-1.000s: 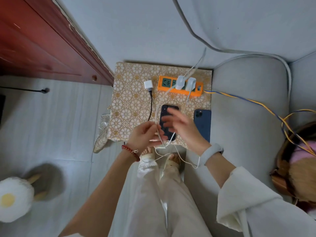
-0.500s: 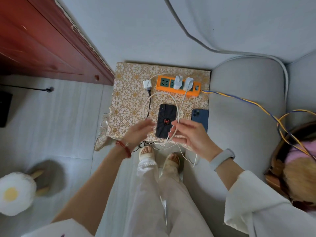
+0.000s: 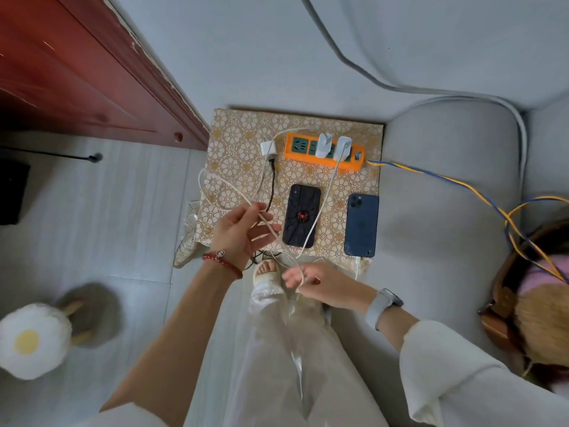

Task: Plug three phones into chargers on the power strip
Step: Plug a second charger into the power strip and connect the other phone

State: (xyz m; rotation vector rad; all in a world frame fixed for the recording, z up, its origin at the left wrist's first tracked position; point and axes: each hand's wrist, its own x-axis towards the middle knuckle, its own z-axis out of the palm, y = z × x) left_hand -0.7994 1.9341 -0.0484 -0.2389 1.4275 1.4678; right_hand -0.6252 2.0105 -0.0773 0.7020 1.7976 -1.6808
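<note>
Left hand (image 3: pixel 243 232) grip pinching a white cable (image 3: pixel 215 183) over the desk (image 3: pixel 234 131), right hand (image 3: pixel 323 285) grip clenched on cable slack below its edge; black phone (image 3: pixel 301 215) and blue phone (image 3: pixel 361 224) lie flat below the orange power strip (image 3: pixel 354 161).

A domestic living space is indicated — a grey upholstered sofa (image 3: pixel 446 186) is set beside a small table covered by a floral-patterned cloth (image 3: pixel 240 140). A red wooden door (image 3: pixel 77 87), pale floor tiles (image 3: pixel 123 211) and a fried-egg plush slipper (image 3: pixel 34 340) are noted.
</note>
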